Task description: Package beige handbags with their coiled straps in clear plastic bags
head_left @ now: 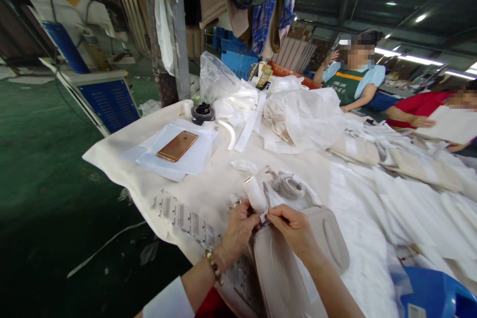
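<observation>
A beige bag (278, 268) with rounded, padded panels lies at the table's near edge, between my forearms. My left hand (240, 228), a beaded bracelet at its wrist, is closed on the bag's top edge; its fingertips are partly hidden. With thumb and finger, my right hand (294, 231) pinches a small white strip (263, 216) at that edge, close to my left thumb. Just above my fingers stands a white-wrapped piece (255, 195) with a gold-coloured metal end. Behind it lies a coiled beige strap (291, 186).
A phone (178, 146) rests on white sheets (201, 159) at the left, near a roll of black tape (202, 114). Clear plastic bags (305, 119) lie farther back. Beige pieces (425, 166) pile up at right, above a blue container (436, 293). Two people (346, 84) work across the table.
</observation>
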A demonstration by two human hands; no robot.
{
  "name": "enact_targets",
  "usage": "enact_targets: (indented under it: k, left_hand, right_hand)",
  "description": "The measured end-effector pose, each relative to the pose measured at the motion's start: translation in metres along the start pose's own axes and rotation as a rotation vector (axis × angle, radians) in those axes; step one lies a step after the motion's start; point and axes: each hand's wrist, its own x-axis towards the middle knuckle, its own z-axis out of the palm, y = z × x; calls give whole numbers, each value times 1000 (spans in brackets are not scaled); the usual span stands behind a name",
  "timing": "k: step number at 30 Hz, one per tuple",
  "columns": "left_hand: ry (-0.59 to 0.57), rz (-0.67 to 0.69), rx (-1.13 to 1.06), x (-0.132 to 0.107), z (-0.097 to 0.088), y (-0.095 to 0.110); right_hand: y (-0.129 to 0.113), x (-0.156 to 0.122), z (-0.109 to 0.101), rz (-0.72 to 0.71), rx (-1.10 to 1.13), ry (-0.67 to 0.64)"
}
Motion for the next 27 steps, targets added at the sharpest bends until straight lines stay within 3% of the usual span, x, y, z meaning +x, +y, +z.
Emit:
enact_targets:
  k: [5, 8, 12, 20, 24, 27]
  left_hand:
    - [-81, 4, 12, -2, -5, 8]
    - [-153, 19, 33, -5, -10, 15]
    - [-219, 101, 72, -7, -15, 15]
    - [-130, 44, 179, 4, -16, 3]
    - [-95, 61, 244, 2, -15, 6]
    - [-83, 56, 290, -4, -15, 9]
  right_hand:
    - [-3, 9, 0, 213, 142, -22]
    - [-5, 13, 0, 269, 175, -24]
    - [-7, 10, 1, 262, 157, 26]
    - [-2, 4, 6, 165, 113, 79]
    - [-15, -20, -7, 12, -25, 210]
    - [-25, -67, -41, -11, -219, 419]
